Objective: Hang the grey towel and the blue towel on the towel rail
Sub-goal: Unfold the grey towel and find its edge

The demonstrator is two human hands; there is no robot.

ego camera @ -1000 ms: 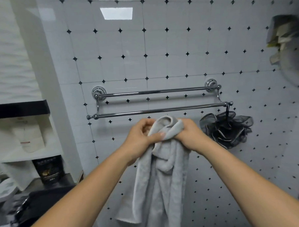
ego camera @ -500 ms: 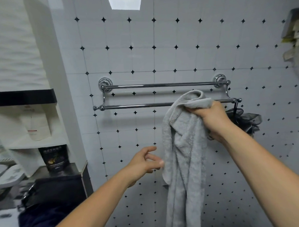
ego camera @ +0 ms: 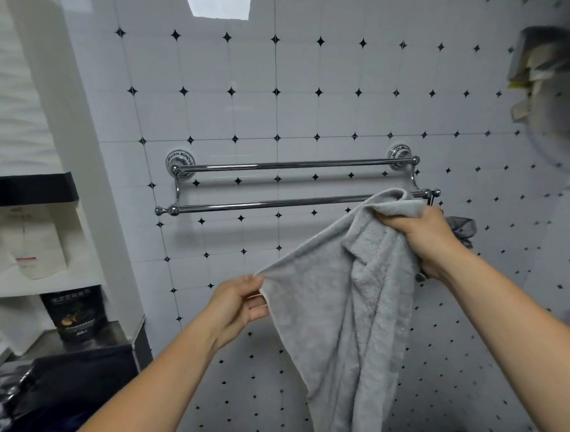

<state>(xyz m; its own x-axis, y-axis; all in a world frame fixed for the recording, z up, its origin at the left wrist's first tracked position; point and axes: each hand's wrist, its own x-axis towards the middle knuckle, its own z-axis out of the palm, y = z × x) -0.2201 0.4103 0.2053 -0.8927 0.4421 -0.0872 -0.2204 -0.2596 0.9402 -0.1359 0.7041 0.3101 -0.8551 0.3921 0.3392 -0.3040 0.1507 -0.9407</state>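
The grey towel point(ego camera: 343, 314) hangs in front of the tiled wall, spread between both hands. My right hand point(ego camera: 425, 236) grips its bunched top corner just below the right end of the chrome double towel rail point(ego camera: 276, 203). My left hand point(ego camera: 238, 302) pinches the towel's left edge lower down and pulls it out sideways. Both bars of the rail are bare. A dark blue cloth point(ego camera: 51, 431), probably the blue towel, lies at the bottom left.
A grey mesh bath sponge point(ego camera: 462, 227) hangs from the rail's right end, mostly behind my right hand. White shelves on the left hold a dark labelled container point(ego camera: 74, 311) and white packs. A blurred holder point(ego camera: 545, 83) sits on the wall at upper right.
My left hand let go of the top, dropped, then took hold of the towel's left edge and pulled it out. My right hand carried the top corner right, toward the rail's end.
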